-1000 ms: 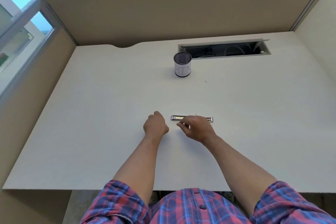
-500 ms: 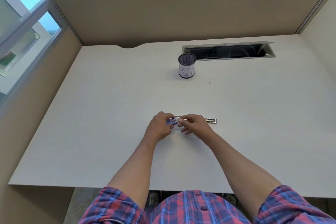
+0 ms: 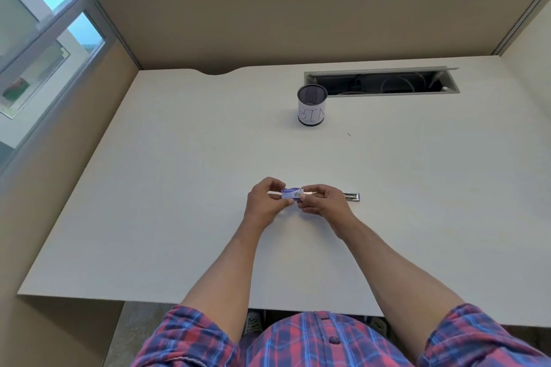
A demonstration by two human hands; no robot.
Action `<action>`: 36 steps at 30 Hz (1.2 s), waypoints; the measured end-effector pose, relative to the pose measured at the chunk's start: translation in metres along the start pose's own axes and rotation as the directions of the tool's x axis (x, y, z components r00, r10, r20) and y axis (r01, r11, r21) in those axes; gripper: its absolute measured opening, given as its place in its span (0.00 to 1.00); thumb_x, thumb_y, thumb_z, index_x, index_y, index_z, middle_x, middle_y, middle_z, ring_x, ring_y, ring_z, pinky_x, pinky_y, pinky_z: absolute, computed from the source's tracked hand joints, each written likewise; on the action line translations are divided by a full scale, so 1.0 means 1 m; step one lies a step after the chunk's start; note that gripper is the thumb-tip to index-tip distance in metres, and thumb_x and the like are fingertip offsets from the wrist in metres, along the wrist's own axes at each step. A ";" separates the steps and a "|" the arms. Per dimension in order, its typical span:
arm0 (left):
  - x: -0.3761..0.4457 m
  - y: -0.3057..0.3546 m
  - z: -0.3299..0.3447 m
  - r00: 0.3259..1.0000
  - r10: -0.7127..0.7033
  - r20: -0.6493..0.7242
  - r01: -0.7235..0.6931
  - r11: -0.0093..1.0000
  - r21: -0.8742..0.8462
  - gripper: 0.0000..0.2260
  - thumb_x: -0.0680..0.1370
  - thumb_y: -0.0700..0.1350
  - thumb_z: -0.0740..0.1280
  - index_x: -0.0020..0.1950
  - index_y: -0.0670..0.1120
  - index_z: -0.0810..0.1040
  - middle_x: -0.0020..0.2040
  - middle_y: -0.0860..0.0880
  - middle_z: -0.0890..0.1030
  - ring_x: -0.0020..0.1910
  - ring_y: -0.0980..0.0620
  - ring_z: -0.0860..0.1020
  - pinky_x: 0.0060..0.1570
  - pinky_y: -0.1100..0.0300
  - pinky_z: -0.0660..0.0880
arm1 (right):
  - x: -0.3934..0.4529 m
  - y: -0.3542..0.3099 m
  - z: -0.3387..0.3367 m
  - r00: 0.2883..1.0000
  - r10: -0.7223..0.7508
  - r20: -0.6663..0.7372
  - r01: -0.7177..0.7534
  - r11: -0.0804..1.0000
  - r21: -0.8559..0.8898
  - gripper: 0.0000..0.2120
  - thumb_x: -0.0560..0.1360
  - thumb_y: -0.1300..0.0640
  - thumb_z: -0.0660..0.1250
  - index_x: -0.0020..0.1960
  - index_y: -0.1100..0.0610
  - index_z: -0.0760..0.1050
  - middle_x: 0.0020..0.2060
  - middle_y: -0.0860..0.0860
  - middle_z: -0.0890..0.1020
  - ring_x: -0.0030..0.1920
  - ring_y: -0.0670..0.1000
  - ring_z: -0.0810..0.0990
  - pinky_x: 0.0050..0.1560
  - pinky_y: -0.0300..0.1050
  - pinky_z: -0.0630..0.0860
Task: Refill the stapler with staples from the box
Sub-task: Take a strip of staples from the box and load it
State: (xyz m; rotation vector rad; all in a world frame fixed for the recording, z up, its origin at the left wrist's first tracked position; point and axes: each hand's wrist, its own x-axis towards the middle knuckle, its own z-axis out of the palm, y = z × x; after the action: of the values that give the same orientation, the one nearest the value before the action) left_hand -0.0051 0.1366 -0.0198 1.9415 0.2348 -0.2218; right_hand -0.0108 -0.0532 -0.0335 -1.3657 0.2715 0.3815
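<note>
A small blue and white staple box is held just above the desk between both hands. My left hand pinches its left end with thumb and fingers. My right hand pinches its right end. The metal stapler lies flat on the desk behind my right hand, and only its right end shows. Whether the box is open I cannot tell.
A black mesh cup labelled BIN stands further back on the white desk. Behind it lies an open cable slot. Cubicle panels close the back and both sides.
My left fist has opened over the box and both hands have lifted it between them. One second ago the box was hidden and the stapler lay mostly uncovered.
</note>
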 end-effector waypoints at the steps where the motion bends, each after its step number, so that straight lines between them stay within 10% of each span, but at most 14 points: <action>1: -0.001 0.000 0.001 1.000 -0.012 -0.013 0.012 0.998 -0.059 0.16 0.69 0.37 0.80 0.51 0.46 0.79 0.50 0.49 0.85 0.44 0.51 0.86 0.43 0.51 0.83 | 0.000 0.000 0.001 1.000 -0.005 -0.010 0.005 1.000 0.009 0.13 0.75 0.62 0.77 0.57 0.64 0.81 0.44 0.61 0.88 0.44 0.56 0.88 0.47 0.46 0.84; 36: -0.005 0.004 0.013 0.960 -0.279 0.005 0.222 0.753 -0.620 0.12 0.71 0.31 0.77 0.50 0.38 0.79 0.45 0.36 0.87 0.41 0.42 0.87 0.43 0.59 0.83 | 0.007 0.003 0.008 0.994 -0.088 -0.067 0.090 0.996 0.024 0.15 0.71 0.62 0.80 0.55 0.65 0.82 0.44 0.64 0.87 0.44 0.56 0.87 0.50 0.47 0.84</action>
State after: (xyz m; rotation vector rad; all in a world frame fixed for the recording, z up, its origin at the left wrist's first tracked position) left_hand -0.0094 0.1222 -0.0196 1.2570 0.5589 -0.2029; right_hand -0.0062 -0.0437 -0.0376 -1.3607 0.2680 0.2586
